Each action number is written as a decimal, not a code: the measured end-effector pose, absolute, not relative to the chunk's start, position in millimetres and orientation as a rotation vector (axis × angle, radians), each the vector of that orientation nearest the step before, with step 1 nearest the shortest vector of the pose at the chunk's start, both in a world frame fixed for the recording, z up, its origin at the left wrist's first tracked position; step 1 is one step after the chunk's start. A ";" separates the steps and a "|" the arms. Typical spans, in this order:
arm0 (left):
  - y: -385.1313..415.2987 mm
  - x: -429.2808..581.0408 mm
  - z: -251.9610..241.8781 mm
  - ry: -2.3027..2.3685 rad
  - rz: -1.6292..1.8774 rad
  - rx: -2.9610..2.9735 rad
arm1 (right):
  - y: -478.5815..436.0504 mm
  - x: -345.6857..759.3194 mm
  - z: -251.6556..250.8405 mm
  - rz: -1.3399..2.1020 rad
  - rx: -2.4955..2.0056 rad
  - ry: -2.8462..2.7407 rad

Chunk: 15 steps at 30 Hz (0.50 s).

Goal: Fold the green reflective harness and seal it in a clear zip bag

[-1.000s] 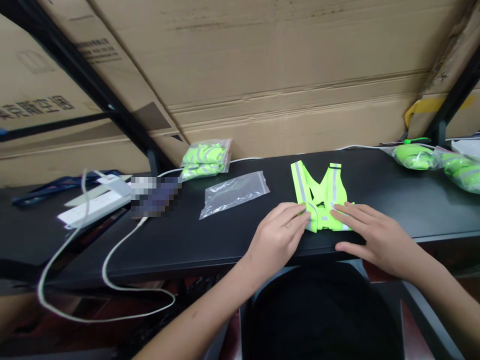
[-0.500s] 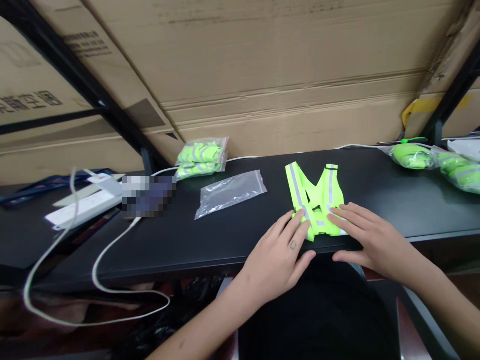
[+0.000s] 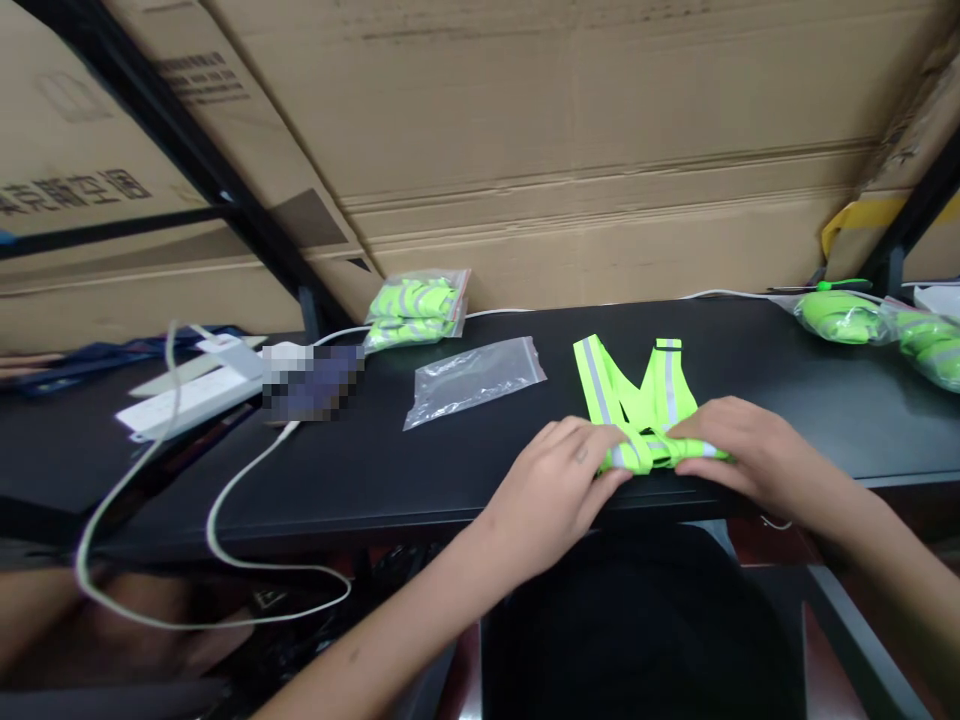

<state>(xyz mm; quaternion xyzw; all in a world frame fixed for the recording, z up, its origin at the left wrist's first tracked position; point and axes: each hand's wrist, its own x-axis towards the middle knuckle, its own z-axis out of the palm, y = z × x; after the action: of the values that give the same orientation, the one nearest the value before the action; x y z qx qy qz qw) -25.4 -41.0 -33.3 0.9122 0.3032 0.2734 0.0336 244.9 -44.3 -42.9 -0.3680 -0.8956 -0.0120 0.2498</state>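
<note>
The reflective vest (image 3: 637, 395) lies on the black counter (image 3: 487, 470) at its near edge, right of centre. Its two yellow-green straps with grey bands spread in a V toward the far edge. The left hand (image 3: 559, 480) and the right hand (image 3: 739, 455) meet at the near end of the vest, where the cloth is gathered into a narrow fold or roll. Each grip is nearly closed on that bundle, with the fingers curled over the top at the left and right ends. In my judgement the fold will sit best if both grips press evenly, the side edges stay square to each other, and the straps lie flat and uncrossed as the bundle is turned toward the far edge. An empty zip bag (image 3: 474, 380) lies just left of the vest, apart from it. Bagged vests (image 3: 416, 305) rest at the far edge against the cardboard (image 3: 562, 150), and more green bundles (image 3: 847, 315) sit at the far right. A power strip (image 3: 195, 395) and its white cable (image 3: 225, 545) occupy the left end. The thumbs and the underside of the bundle are hidden by the fingers, so the number of folds cannot be told. A patch (image 3: 311, 380) beside the strip is blurred out. The rightmost bundles are cut off by the frame.
</note>
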 end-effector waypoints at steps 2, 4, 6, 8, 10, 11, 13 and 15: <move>-26.3 -21.0 -20.4 1.032 0.722 2.707 | -28.4 247.3 -31.5 0.116 -1.128 -2.410; -9.0 -15.3 -12.6 1.120 0.593 2.594 | -11.0 248.3 -21.7 0.272 -1.284 -2.383; 8.6 -8.6 -13.6 1.187 0.481 2.484 | 7.1 248.0 -17.6 0.378 -1.413 -2.375; 23.8 -1.7 -22.3 1.243 0.434 2.436 | 24.7 247.7 -21.4 0.406 -1.450 -2.382; 34.3 4.0 -33.5 1.351 0.480 2.534 | 39.3 248.3 -31.4 0.336 -1.349 -2.404; 37.6 6.0 -38.1 1.401 0.497 2.599 | 44.6 249.0 -37.3 0.268 -1.284 -2.420; 40.9 8.4 -42.7 1.446 0.481 2.683 | 49.7 249.8 -47.7 0.095 -1.213 -2.421; 40.9 9.5 -41.6 1.425 0.453 2.684 | 47.0 248.4 -53.0 -0.080 -1.240 -2.384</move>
<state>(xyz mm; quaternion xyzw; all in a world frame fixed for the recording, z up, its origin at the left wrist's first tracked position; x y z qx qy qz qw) 9.5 40.9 -41.6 0.8731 0.4635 0.1472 0.0344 248.4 47.0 -53.0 -0.4495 -0.8640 -0.0291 0.2247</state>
